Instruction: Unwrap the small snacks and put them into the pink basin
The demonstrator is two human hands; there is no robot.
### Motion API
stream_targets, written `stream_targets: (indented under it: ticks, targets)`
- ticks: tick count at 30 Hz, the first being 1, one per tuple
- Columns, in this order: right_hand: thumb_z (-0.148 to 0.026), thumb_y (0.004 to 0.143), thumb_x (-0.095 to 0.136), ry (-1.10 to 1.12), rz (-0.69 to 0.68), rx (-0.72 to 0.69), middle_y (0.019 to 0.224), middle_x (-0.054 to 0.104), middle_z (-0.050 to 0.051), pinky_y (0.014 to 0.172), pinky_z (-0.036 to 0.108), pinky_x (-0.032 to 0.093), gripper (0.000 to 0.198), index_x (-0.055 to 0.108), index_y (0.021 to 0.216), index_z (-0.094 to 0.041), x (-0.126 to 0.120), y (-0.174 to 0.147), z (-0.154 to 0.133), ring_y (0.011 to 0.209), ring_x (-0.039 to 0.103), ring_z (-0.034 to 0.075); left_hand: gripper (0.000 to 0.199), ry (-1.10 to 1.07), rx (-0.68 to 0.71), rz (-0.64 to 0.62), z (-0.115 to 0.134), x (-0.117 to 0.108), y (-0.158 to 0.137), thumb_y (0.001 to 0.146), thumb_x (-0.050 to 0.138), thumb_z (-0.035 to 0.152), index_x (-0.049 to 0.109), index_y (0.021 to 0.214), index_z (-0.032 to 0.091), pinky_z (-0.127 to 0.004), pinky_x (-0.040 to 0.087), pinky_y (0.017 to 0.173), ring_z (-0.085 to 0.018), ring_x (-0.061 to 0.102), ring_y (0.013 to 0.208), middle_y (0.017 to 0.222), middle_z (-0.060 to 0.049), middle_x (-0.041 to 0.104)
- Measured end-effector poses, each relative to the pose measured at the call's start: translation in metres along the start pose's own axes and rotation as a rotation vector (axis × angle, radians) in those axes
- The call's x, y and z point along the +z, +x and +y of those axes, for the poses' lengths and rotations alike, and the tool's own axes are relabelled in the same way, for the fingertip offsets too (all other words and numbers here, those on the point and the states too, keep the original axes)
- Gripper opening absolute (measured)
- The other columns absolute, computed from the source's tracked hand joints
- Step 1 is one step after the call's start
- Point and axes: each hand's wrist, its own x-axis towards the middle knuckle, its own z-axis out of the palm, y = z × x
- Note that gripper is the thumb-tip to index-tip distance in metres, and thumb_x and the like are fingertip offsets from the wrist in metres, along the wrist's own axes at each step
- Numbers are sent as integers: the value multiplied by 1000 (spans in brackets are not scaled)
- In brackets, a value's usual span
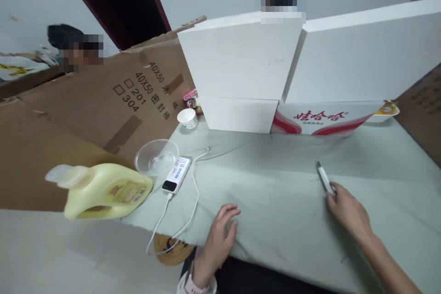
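Observation:
My right hand [349, 213] is closed around the near end of a slim white pen-like tool [324, 177]. Its dark tip points away from me, low over the pale green tablecloth [275, 179]. Whether the tip touches the cloth, I cannot tell. At the table's near edge is my left hand [219, 234], fingers loosely bent and thumb apart, with nothing in it. A pink band [193, 282] circles that wrist. Left of this hand, a white power bank [177, 174] lies on the cloth, a white cable [197, 183] plugged into its near end.
A yellow jug [110, 190] stands at the left edge beside a clear plastic bowl [156, 156]. Farther back are a white paper cup [188, 118] and white boxes [241, 64]. Cardboard [86, 105] walls the left side. Two people [74, 48] are beyond these barriers.

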Motion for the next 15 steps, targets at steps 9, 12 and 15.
stream_targets:
  ticks: [9, 12, 15]
  targets:
    - [-33, 81, 40, 35, 436, -225, 114, 51, 26, 89, 44, 42, 47, 50, 116, -5, 21, 33, -24, 107, 48, 35, 30, 354, 83, 68, -18, -57, 82, 84, 43, 21, 58, 110, 17, -38, 39, 100, -21, 51, 114, 119, -10, 57]
    - [-34, 82, 38, 118, 482, -396, 112, 52, 20, 87, 45, 43, 41, 52, 112, -10, 43, 20, -30, 105, 49, 32, 37, 664, 17, 155, -19, -91, 164, 82, 44, 16, 52, 117, 13, -34, 37, 100, -21, 50, 114, 119, -12, 56]
    - [-33, 85, 36, 169, 526, -485, 108, 53, 17, 86, 45, 44, 35, 51, 110, -14, 61, 8, -32, 103, 51, 29, 45, 961, -175, 248, -20, -117, 248, 80, 45, 14, 46, 125, 10, -34, 40, 94, -24, 52, 110, 115, -15, 57]
